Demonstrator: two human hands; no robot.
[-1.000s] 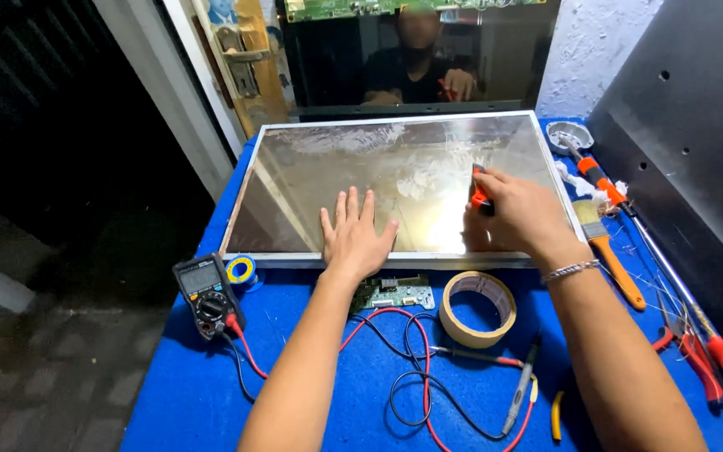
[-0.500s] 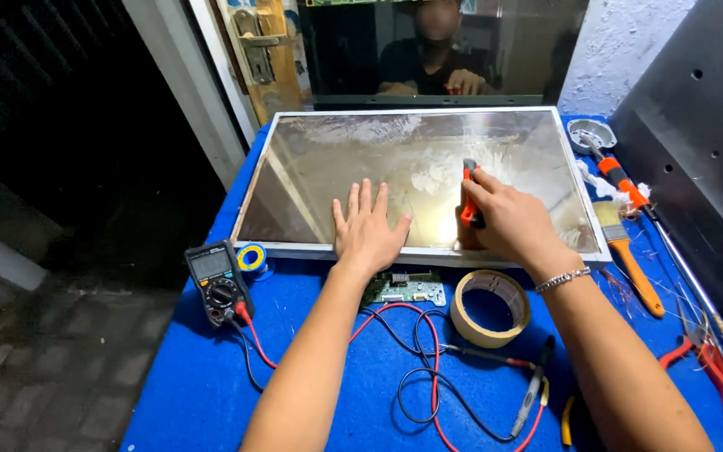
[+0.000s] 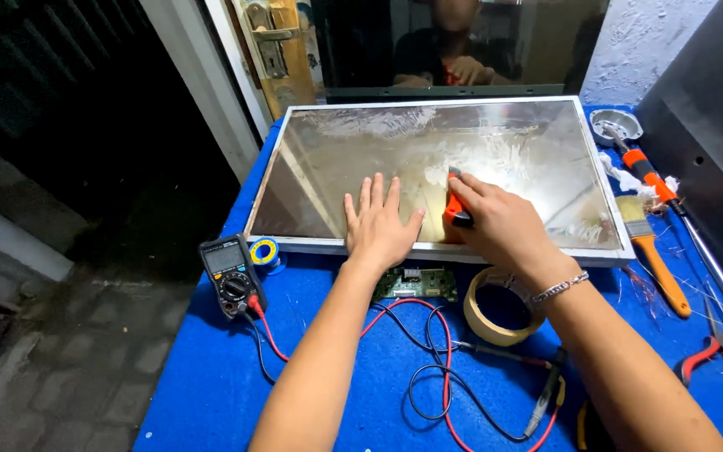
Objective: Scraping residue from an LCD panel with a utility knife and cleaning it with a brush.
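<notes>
Since the earlier frames your right hand (image 3: 499, 222) has carried the orange scraper (image 3: 455, 209) leftward across the panel (image 3: 495, 142), from its right-hand part toward the middle, and it now sits just beside your left hand (image 3: 380, 226); the left hand has stayed flat near the panel's near edge.

Your left hand lies palm down on the reflective sheet, fingers straight and spread, gripping nothing; your right hand is closed around the scraper, fingers curled over its top, so that only the orange end shows at the fingertips; the tool's long axis appears to run roughly away from you, its far end pointing toward the panel's far edge, though most of its length is hidden under your hand.

The panel is a wide rectangle in a pale metal frame; its long axis runs left to right across the blue table (image 3: 211, 393).

Near the panel's near edge lie a green circuit board (image 3: 416, 283) and a roll of tape (image 3: 495, 308); a multimeter (image 3: 228, 274) with red and black leads rests to the left, a small solder spool (image 3: 264, 251) just beside it; a paintbrush (image 3: 650, 251) and an orange-handled screwdriver (image 3: 644, 172) lie to the right.
</notes>
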